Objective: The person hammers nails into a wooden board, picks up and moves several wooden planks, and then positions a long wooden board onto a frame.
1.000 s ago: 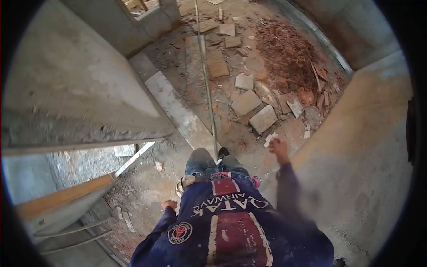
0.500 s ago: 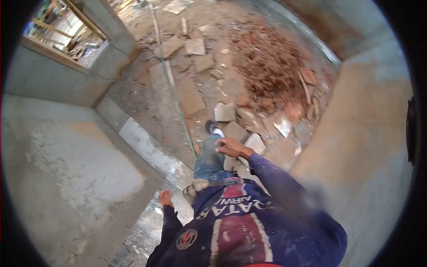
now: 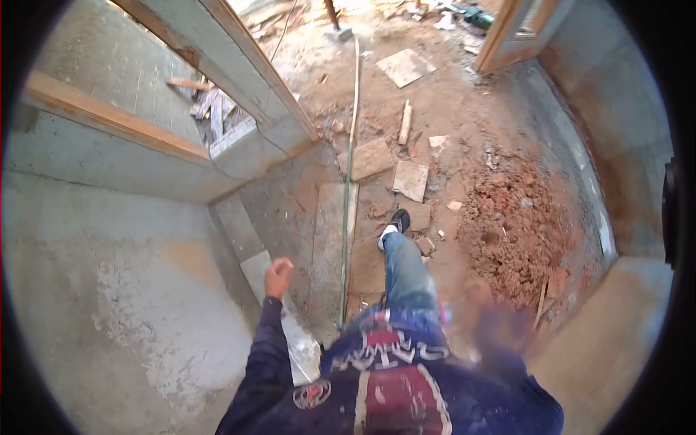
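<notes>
1. The left hand (image 3: 278, 272), at 8 o'clock, is curled into a loose fist with nothing in it, raised close to the grey concrete wall (image 3: 130, 290).
2. The right hand (image 3: 500, 325), at 4 o'clock, is a blur; I cannot tell how far open it is.
3. A long thin pipe (image 3: 346, 196) lies on the dirt floor (image 3: 449, 94), running from 12 towards 6 o'clock, at 3 o'clock of the left hand.
4. A red rubble heap (image 3: 518, 225) sits at 3 o'clock, near the right hand.

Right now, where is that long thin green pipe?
In the head view, the pipe runs up the middle of the dirt floor, between the person's left hand and the forward shoe.
</notes>
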A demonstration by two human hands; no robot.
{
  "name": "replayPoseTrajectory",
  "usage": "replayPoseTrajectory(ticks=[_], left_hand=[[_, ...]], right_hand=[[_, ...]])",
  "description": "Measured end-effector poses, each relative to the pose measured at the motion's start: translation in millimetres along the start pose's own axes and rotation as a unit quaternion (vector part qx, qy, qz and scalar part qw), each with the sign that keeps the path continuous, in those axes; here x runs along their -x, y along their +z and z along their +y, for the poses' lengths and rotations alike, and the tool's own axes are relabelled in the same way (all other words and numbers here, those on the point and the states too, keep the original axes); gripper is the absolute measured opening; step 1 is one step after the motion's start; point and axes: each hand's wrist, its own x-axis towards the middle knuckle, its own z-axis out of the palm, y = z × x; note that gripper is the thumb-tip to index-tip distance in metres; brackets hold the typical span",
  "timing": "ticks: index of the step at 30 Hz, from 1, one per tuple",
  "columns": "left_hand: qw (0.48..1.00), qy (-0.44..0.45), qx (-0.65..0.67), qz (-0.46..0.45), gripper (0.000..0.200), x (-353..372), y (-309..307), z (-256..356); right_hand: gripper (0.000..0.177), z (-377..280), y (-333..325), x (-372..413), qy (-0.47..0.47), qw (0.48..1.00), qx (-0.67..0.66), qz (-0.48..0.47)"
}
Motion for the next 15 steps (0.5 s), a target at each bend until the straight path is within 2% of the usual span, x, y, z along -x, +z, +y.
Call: replayPoseTrajectory(ticks=[1,2,3,4,5,6,7,8,9,10,12,15], left_hand=[[1.0,-0.021,0.001,0.009,0.023,-2.5,10.6,-1.5],[0.993,-0.065,0.054,0.084,0.023,-33.5,14.3,10.4],[0.977,-0.117,0.098,0.148,0.024,-47.1,8.6,17.5],[0.96,-0.178,0.133,0.173,0.025,-49.8,13.3,2.9],[0.95,-0.24,0.147,0.138,0.025,-46.9,18.2,15.9],[0.934,-0.299,0.166,0.101,0.024,-41.5,28.0,33.6],[0.935,-0.313,0.147,0.078,0.021,-32.6,41.5,49.8],[0.935,-0.325,0.128,0.055,0.018,-24.3,51.7,62.3],[0.939,-0.327,0.098,0.028,0.018,-16.7,61.9,45.3],[0.942,-0.328,0.068,0.004,0.019,-9.4,72.1,24.3],[0.849,-0.5,0.168,0.034,0.016,-2.7,89.9,51.9],[0.828,-0.533,0.169,0.04,0.018,-24.2,117.9,66.9]], right_hand=[[0.017,-20.9,-10.4,-31.0,0.143,0.977,-0.152,-0.053],[0.018,-72.8,-22.2,-98.9,0.273,0.908,-0.306,-0.09],[0.022,-79.8,-28.4,-152.3,0.129,0.973,-0.16,-0.11],[0.026,-84.3,-29.6,-200.6,-0.021,0.991,-0.006,-0.129],[0.027,-110.2,-18.0,-252.0,0.037,0.997,0.054,-0.036],[0.025,-172.5,-55.4,-284.1,-0.027,0.999,-0.033,-0.024],[0.027,-227.1,-73.9,-308.0,0.035,0.958,-0.284,-0.015],[0.028,-291.9,-109.8,-325.2,0.048,0.931,-0.354,-0.072],[0.029,-344.0,-142.6,-344.0,0.056,0.896,-0.421,-0.128],[0.029,-371.0,-157.9,-365.0,0.049,0.898,-0.417,-0.133],[0.032,-409.9,-175.1,-409.7,-0.092,0.926,-0.323,-0.172],[0.031,-403.1,-168.2,-481.0,-0.16,0.933,-0.271,-0.174]])
